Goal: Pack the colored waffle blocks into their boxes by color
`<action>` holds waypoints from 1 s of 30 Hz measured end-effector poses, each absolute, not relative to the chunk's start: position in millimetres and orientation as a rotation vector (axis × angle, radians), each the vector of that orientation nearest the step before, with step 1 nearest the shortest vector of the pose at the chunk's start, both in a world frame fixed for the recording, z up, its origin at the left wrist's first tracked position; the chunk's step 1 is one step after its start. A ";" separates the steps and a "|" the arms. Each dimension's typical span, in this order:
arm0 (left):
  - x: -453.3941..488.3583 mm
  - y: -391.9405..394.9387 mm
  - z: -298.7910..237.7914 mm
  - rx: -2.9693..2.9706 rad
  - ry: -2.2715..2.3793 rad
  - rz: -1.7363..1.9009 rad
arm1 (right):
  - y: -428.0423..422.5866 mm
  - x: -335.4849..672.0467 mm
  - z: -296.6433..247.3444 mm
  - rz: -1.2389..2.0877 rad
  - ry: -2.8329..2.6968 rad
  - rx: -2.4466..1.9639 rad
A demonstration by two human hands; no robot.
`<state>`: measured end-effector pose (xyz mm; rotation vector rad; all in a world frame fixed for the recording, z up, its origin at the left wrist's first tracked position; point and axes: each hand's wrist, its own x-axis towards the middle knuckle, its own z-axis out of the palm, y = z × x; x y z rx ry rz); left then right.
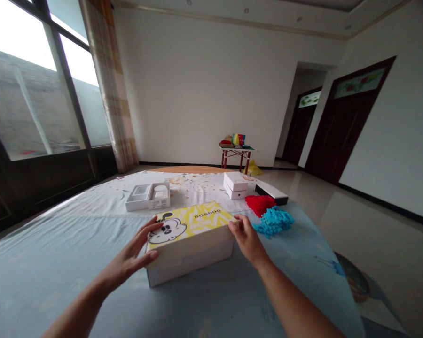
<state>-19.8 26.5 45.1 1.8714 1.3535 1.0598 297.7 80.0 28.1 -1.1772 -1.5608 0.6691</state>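
Note:
A shoebox (pixel 193 234) with a yellow and white lid stands on the table in front of me. Its lid carries a cartoon dog and the word BOBDOG, and it sits closed over the white body. My left hand (pixel 136 253) grips the lid's left end, fingers on the top and side, thumb along the front edge. At the opposite end, my right hand (pixel 246 237) has its thumb and fingers closed on the lid's right corner. Just beyond the right hand lie a blue fuzzy cloth (pixel 274 220) and a red fuzzy cloth (pixel 260 204).
A light blue cloth (pixel 74 263) covers the round table. Behind the shoebox are an open white box (pixel 148 196) on the left, a small white box (pixel 235 185) and a flat black-and-white box (pixel 272 192) on the right. A small side table (pixel 237 149) with items stands by the wall.

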 end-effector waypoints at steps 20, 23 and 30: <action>-13.0 19.2 14.0 2.157 1.543 1.095 | 83.2 295.3 1.6 0.738 -1.755 -1.046; -10.0 20.2 14.3 2.107 1.538 1.105 | 84.2 295.5 0.8 0.764 -1.749 -1.050; -0.4 16.4 14.2 1.916 1.521 1.190 | 82.5 293.6 0.3 0.780 -1.684 -1.020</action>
